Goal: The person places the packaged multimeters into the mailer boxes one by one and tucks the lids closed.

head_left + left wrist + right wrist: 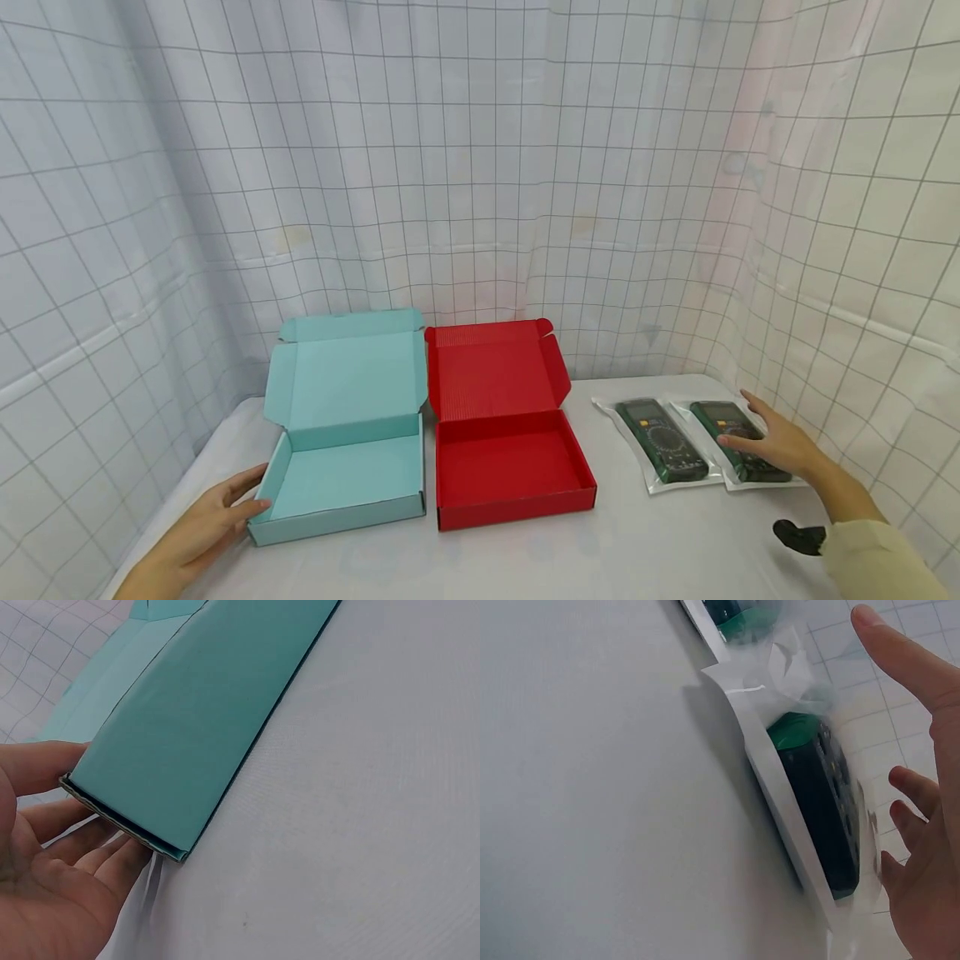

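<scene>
Clear plastic bags, two multimeters, both hands moving in.
Head view: right hand (776, 446) hovers with spread fingers over the right-hand bagged multimeter (738, 441) by the curtain (862, 250); its twin (662, 440) lies just beside, clear of the red box (510, 467). Left wrist view: relaxed fingers (82, 855) touch the teal box (180, 742) corner, light stiff cardboard. Right wrist view: the film looks slippery, the meter rigid, so grasp across its sides.

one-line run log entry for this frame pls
left hand: open, touching teal box near-left corner | right hand: open, over right bagged multimeter | red box: open, untouched | left bagged multimeter: untouched
</scene>
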The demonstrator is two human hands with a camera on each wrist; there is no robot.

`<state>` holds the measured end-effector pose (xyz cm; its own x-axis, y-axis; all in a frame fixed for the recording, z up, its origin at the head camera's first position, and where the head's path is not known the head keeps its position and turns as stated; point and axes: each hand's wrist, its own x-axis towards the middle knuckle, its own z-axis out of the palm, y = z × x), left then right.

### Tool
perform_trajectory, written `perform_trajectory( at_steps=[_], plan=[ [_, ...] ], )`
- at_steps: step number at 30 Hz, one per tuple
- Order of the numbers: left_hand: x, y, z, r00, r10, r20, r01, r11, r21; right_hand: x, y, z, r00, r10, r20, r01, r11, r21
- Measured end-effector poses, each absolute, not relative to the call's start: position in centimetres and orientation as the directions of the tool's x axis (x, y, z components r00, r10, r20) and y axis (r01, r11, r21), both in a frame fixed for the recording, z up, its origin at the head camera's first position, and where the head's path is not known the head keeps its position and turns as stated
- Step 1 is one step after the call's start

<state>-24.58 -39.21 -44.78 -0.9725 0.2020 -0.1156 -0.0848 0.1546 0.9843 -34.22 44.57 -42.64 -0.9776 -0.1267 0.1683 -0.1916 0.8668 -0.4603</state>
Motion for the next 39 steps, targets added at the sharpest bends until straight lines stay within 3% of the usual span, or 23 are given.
perform_trajectory(
  at_steps=[13,19,26,39],
  plan=[
    [-24.5,-39.1,-44.7,-0.975,0.17,-0.142,-0.112,0.174,0.978,-34.6,45.5,-45.1,-0.977,-0.104,0.186,-0.172,0.901,-0.399],
    [-24.4,-39.1,-44.9,-0.973,0.177,-0.145,-0.116,0.165,0.979,-34.8,45.5,-45.2,-0.99,-0.054,0.128,-0.093,0.942,-0.323],
    [-24.3,-39.1,-44.7,-0.976,0.158,-0.15,-0.119,0.19,0.975,-35.0,45.2,-44.5,-1.0,0.015,0.023,0.004,0.919,-0.395],
    [-24.3,-39.1,-44.8,-0.973,0.174,-0.151,-0.118,0.185,0.976,-34.6,45.6,-44.5,-0.996,0.068,0.049,0.037,0.884,-0.466]
  ],
)
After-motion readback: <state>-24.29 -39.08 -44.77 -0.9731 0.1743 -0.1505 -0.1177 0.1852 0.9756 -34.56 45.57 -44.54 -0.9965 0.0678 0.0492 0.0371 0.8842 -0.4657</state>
